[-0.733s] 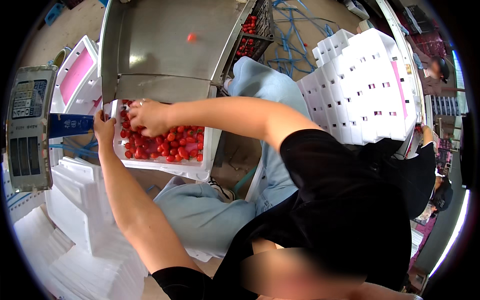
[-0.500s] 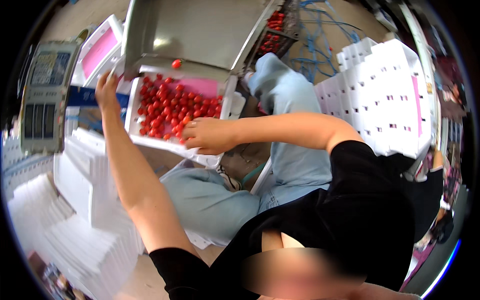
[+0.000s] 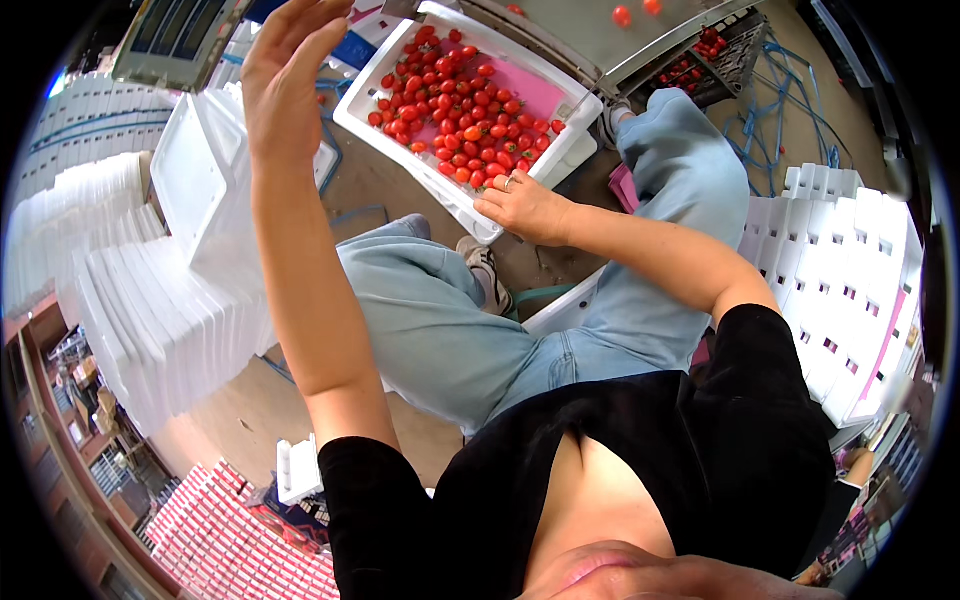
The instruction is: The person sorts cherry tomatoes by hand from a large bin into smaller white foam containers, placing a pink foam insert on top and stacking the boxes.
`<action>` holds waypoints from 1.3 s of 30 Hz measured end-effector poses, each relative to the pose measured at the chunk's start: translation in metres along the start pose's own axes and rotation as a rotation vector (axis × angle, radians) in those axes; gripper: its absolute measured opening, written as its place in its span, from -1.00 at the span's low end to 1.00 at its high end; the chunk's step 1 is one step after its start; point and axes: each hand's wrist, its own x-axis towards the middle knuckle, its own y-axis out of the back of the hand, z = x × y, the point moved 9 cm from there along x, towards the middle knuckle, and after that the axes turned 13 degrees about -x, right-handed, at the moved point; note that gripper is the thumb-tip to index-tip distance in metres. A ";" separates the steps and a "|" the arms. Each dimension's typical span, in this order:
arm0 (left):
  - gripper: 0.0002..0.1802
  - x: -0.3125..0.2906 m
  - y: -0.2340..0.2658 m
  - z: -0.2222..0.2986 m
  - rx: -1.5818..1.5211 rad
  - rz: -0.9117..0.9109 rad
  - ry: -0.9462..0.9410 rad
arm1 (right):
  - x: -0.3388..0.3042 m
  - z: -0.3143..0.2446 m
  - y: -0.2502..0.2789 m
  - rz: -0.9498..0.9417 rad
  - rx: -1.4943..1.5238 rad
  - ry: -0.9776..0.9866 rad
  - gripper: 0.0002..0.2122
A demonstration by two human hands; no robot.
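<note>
A white plastic crate stands before me, holding many small red cherry tomatoes over a pink liner. My right hand, with a ring on one finger, is closed over the crate's near rim beside the tomatoes. Raised to the left of the crate is my left hand, its fingers apart and nothing seen in them; its fingertips reach the top of the picture. A metal tray adjoins the crate's far side, with a few loose tomatoes on it.
A scale with a display panel is at upper left. Stacked white crates stand left and right. A dark crate of tomatoes sits at the far right, near tangled blue strapping. Red-and-white boxes lie lower left.
My right hand has gone from the tomatoes to the crate's near rim. My left hand has left the crate's far left corner and come up closer to the camera. The whole view has shifted.
</note>
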 end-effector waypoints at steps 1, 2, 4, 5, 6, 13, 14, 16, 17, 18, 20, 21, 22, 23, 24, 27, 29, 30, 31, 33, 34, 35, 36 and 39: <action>-0.57 -0.012 0.005 0.006 -0.033 0.041 -0.006 | 0.000 -0.005 0.001 0.046 0.016 0.001 -0.74; -0.57 -0.025 0.011 0.008 -0.068 0.080 -0.011 | 0.000 -0.012 0.002 0.091 0.032 -0.001 -0.75; -0.64 -0.043 0.024 0.005 -0.147 0.202 -0.026 | 0.004 -0.025 0.003 0.098 0.095 -0.003 -0.81; -0.65 -0.048 0.033 -0.002 -0.132 0.234 -0.009 | 0.008 -0.024 0.002 0.100 0.205 -0.042 -0.82; -0.66 -0.054 0.042 -0.011 -0.116 0.270 0.007 | 0.013 -0.023 0.002 0.100 0.316 -0.077 -0.82; -0.68 -0.059 0.061 -0.026 0.069 0.289 0.011 | 0.087 0.043 -0.012 0.262 0.059 -0.217 -0.67; -0.67 -0.057 0.061 -0.025 0.098 0.286 0.000 | 0.097 0.052 -0.026 0.163 -0.065 -0.190 -0.61; -0.68 -0.054 0.062 -0.028 0.057 0.276 0.023 | 0.109 0.081 -0.057 -0.063 -0.206 -0.210 -0.47; -0.69 -0.052 0.063 -0.028 0.037 0.271 0.035 | 0.111 0.098 -0.060 -0.050 -0.249 -0.265 -0.45; -0.70 -0.052 0.065 -0.026 0.052 0.276 0.021 | 0.112 0.111 -0.063 -0.068 -0.236 -0.304 -0.45; -0.71 -0.049 0.064 -0.019 0.075 0.276 -0.013 | 0.101 0.137 -0.066 -0.026 -0.169 -0.371 -0.44; -0.67 -0.051 0.070 -0.022 0.076 0.298 0.018 | 0.095 0.136 -0.066 -0.056 -0.186 -0.414 -0.44; -0.63 -0.055 0.077 -0.024 0.076 0.321 0.049 | 0.087 0.130 -0.062 -0.085 -0.203 -0.456 -0.44; -0.59 -0.058 0.083 -0.026 0.075 0.342 0.080 | 0.079 0.125 -0.057 -0.114 -0.222 -0.500 -0.44; -0.63 -0.057 0.085 -0.022 0.078 0.334 0.058 | 0.067 0.121 -0.052 -0.092 -0.245 -0.492 -0.43; -0.71 -0.062 0.096 -0.011 0.132 0.329 0.009 | 0.026 0.094 -0.042 -0.133 -0.214 -0.538 -0.41; -0.71 -0.067 0.097 -0.003 0.206 0.329 -0.005 | -0.001 0.077 -0.042 -0.248 -0.122 -0.598 -0.40; -0.70 -0.067 0.097 -0.002 0.220 0.328 -0.003 | -0.007 0.069 -0.039 -0.295 -0.210 -0.564 -0.39; -0.70 -0.067 0.096 -0.001 0.234 0.328 -0.001 | -0.011 0.065 -0.037 -0.313 -0.183 -0.562 -0.39; -0.70 -0.067 0.095 -0.001 0.254 0.329 0.007 | -0.017 0.057 -0.030 -0.348 -0.127 -0.556 -0.38; -0.70 -0.068 0.094 -0.002 0.260 0.332 0.014 | -0.016 0.050 -0.023 -0.389 -0.081 -0.561 -0.42; -0.70 -0.068 0.094 -0.002 0.267 0.334 0.020 | -0.015 0.044 -0.023 -0.389 -0.051 -0.529 -0.43; -0.70 -0.067 0.093 -0.002 0.276 0.330 0.010 | -0.015 0.040 -0.021 -0.390 -0.022 -0.500 -0.45; -0.70 -0.066 0.089 0.000 0.307 0.318 -0.006 | -0.016 0.033 -0.014 -0.350 -0.010 -0.497 -0.47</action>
